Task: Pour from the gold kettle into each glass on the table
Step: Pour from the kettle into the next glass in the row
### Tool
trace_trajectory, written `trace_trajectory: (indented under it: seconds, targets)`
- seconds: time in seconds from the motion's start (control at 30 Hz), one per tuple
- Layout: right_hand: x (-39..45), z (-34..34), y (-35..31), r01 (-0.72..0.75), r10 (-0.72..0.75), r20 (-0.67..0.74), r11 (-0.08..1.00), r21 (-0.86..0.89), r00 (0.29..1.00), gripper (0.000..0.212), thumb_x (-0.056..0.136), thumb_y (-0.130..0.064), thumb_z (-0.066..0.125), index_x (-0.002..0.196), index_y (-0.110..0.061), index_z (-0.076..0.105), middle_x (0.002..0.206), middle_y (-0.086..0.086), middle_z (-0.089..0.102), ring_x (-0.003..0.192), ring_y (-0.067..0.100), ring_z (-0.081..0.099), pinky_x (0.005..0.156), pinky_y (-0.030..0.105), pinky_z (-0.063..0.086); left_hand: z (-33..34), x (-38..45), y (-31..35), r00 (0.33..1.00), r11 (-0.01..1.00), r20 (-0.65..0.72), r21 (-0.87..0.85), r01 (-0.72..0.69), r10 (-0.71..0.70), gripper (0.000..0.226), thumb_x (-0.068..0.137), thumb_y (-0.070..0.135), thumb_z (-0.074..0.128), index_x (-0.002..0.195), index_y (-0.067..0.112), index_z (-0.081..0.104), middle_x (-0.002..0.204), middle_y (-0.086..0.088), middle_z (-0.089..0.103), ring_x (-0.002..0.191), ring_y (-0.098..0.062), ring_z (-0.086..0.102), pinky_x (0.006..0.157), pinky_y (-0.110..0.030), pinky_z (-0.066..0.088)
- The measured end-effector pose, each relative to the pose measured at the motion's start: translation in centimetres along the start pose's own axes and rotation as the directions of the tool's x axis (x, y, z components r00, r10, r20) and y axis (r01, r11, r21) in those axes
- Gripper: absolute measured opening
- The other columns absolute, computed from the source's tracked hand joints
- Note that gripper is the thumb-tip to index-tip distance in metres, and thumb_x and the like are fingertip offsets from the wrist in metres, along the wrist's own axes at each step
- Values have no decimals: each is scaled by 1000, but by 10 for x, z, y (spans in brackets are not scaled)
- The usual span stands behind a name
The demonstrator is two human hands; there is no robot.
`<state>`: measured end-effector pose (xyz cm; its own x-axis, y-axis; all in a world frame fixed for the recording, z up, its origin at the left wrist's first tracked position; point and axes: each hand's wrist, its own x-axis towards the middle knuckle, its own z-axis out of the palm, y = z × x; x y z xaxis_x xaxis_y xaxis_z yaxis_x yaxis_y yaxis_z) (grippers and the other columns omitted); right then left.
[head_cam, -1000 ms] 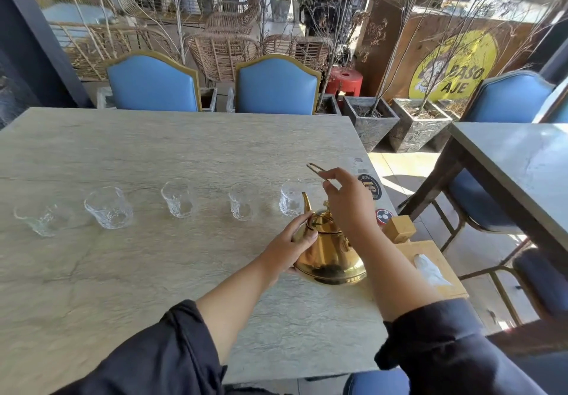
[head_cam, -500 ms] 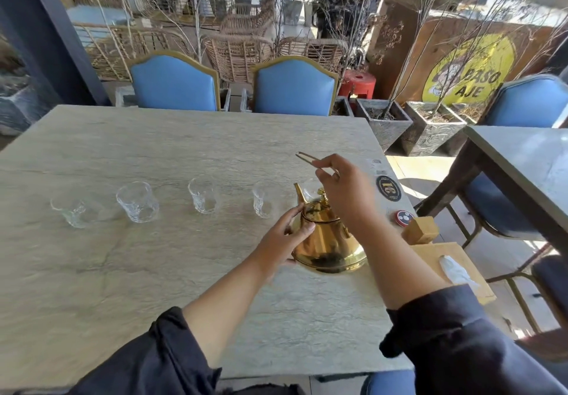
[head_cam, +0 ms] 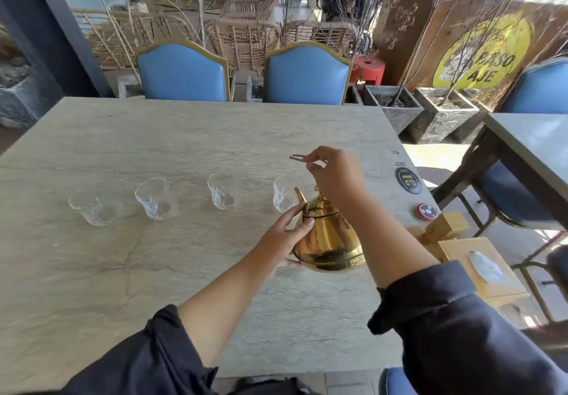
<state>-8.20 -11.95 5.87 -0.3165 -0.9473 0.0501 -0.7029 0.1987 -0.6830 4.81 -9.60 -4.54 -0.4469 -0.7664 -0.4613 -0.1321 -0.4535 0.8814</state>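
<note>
The gold kettle (head_cam: 330, 241) is at the right side of the stone table (head_cam: 153, 271), tilted with its spout toward the row of clear glasses. My right hand (head_cam: 335, 176) grips the kettle's thin wire handle from above. My left hand (head_cam: 281, 242) presses against the kettle's left side. The spout overlaps the right edge of one glass (head_cam: 282, 193). Three more glasses stand to the left: one (head_cam: 224, 190), another (head_cam: 156, 199) and the leftmost (head_cam: 95, 210). All look empty. Anything behind my right hand is hidden.
Two round coasters (head_cam: 408, 179) (head_cam: 428, 212) lie near the table's right edge. A wooden stand with a napkin (head_cam: 479, 267) sits just off that edge. Blue chairs (head_cam: 305, 75) line the far side. A second table (head_cam: 534, 145) stands at the right.
The kettle has shifted left along the row, so its spout now meets a glass further left. The rightmost glass seen earlier is now covered by my right hand. Both hands keep their hold.
</note>
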Motion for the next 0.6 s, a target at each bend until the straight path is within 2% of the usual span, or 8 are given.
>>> trace_trajectory:
  seconds: [0.3, 0.47, 0.6]
  targets:
    - [1, -5, 0, 24, -21, 58, 998, -50, 998, 18, 93, -20, 54, 103, -23, 69, 116, 0, 68, 73, 23, 66, 72, 40, 57, 8, -4, -1, 1000, 998, -6, -50, 24, -24, 46, 84, 49, 70, 126, 56, 53, 125, -1, 67, 111, -29, 68, 83, -55, 60]
    - [5, -7, -3, 47, -39, 88, 995, -92, 995, 18, 93, -20, 52, 102, -24, 68, 103, 1, 70, 65, 19, 59, 58, 31, 48, 10, -5, 1, 999, 997, -22, -71, 25, -27, 49, 85, 48, 70, 131, 53, 52, 126, -3, 66, 108, -31, 70, 82, -55, 60]
    - [4, -7, -6, 58, -48, 104, 994, -92, 993, 18, 93, -19, 53, 102, -22, 69, 104, 3, 70, 75, 25, 66, 66, 36, 54, 9, -6, 0, 999, 997, -31, -71, 20, -23, 51, 85, 49, 70, 132, 53, 52, 126, -6, 67, 107, -33, 70, 80, -53, 61]
